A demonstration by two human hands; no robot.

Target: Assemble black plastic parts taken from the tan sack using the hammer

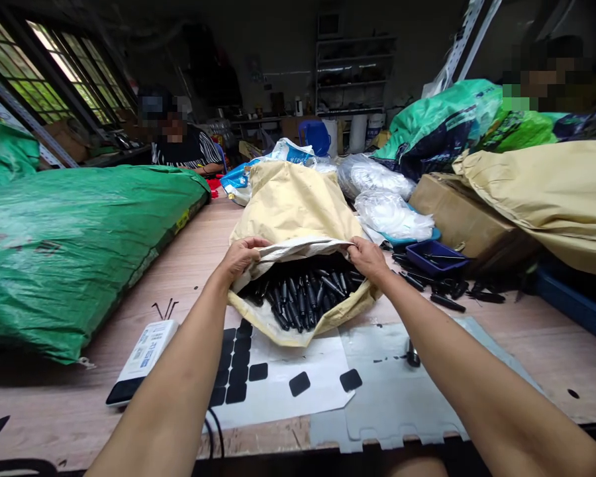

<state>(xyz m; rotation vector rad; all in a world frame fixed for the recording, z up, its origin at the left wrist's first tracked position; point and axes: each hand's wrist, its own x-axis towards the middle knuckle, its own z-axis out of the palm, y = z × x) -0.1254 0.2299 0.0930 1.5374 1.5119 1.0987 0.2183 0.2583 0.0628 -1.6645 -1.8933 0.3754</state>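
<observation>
A yellow-tan sack [298, 199] lies on the table with its mouth facing me. Its pale rim is pulled up at both sides. My left hand [243, 257] grips the rim at the left corner, fingers closed on the cloth. At the right corner my right hand [368, 257] pinches the same rim. Inside the open mouth, many slim black parts [302, 298] with pointed ends are piled. The sack's lower lip rests over a white sheet [298, 358] that bears black rounded squares [237, 375].
A green sack [79, 238] fills the left. On the right are a blue tray [434, 257], loose black parts [447, 303], a cardboard box [467, 212] and another tan sack [556, 192]. A white box [146, 351] lies front left. Two people sit behind.
</observation>
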